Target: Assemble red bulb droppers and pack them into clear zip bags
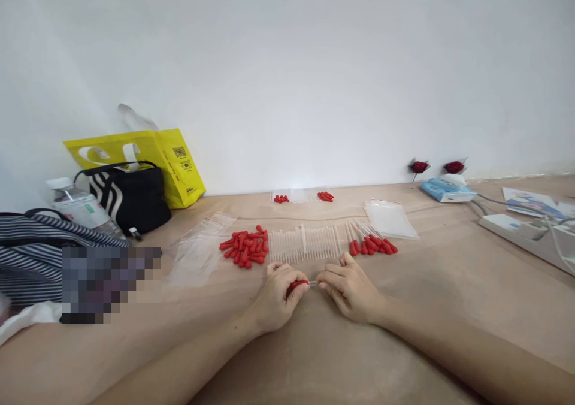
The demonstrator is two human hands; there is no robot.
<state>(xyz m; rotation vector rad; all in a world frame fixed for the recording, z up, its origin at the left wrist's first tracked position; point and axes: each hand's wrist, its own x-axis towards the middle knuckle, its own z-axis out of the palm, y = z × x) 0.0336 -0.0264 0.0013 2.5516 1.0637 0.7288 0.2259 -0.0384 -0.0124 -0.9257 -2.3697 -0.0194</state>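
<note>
Low over the table, my left hand (pixel 279 294) is closed around a red rubber dropper bulb (pixel 299 284). My right hand (pixel 349 288) pinches a clear glass dropper tube (pixel 313 283), whose end meets the bulb's mouth; how deep it sits inside I cannot tell. Just beyond the hands lies a row of clear glass tubes (pixel 287 246). To its left is a pile of loose red bulbs (pixel 245 248). On its right, several droppers (pixel 372 244) lie with red bulbs on their tubes, bulbs toward me.
Clear plastic bags (pixel 197 255) lie left of the bulb pile, and another bag (pixel 390 218) is at the right. Bagged red bulbs (pixel 326 196) rest near the wall. A yellow bag (pixel 179 171), black pouch (pixel 144 198) and bottle (pixel 83 204) stand left; tissues (pixel 447 190) and a power strip (pixel 525 237) lie right.
</note>
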